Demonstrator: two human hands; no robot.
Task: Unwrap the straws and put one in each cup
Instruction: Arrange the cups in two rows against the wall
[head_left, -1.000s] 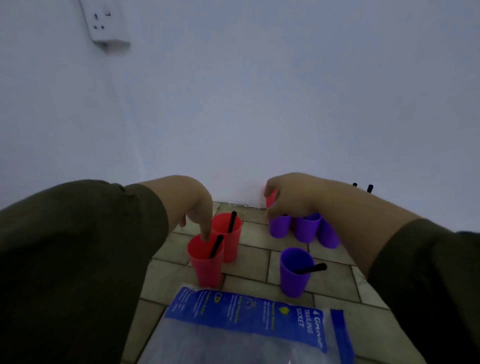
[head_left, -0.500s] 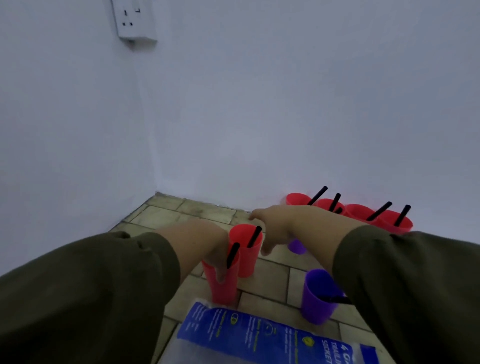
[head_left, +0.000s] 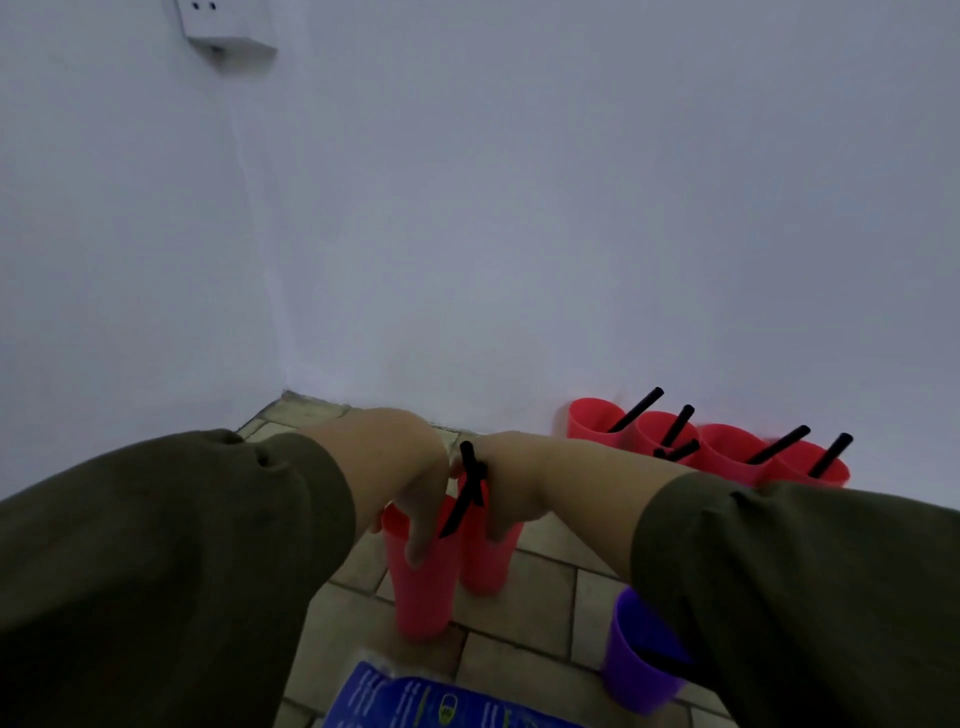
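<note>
Two tall red cups stand side by side on the tiled floor, each with a black straw (head_left: 470, 488) in it. My left hand (head_left: 410, 499) grips the rim of the near red cup (head_left: 421, 587), fingers hooked over its edge. My right hand (head_left: 511, 488) holds the top of the second red cup (head_left: 485, 564), thumb down its front. Along the wall stands a row of several red cups (head_left: 727, 449), each with a black straw. A purple cup (head_left: 639, 660) with a straw sits at the lower right, partly hidden by my right sleeve.
A blue printed plastic package (head_left: 441, 701) lies on the floor at the bottom edge. White walls meet in a corner just behind the cups. A wall socket (head_left: 228, 31) is high up on the left.
My right hand has moved left from the purple cups onto the second red cup. My left hand stays on the near red cup. The view has tilted up and the wall row has come into sight.
</note>
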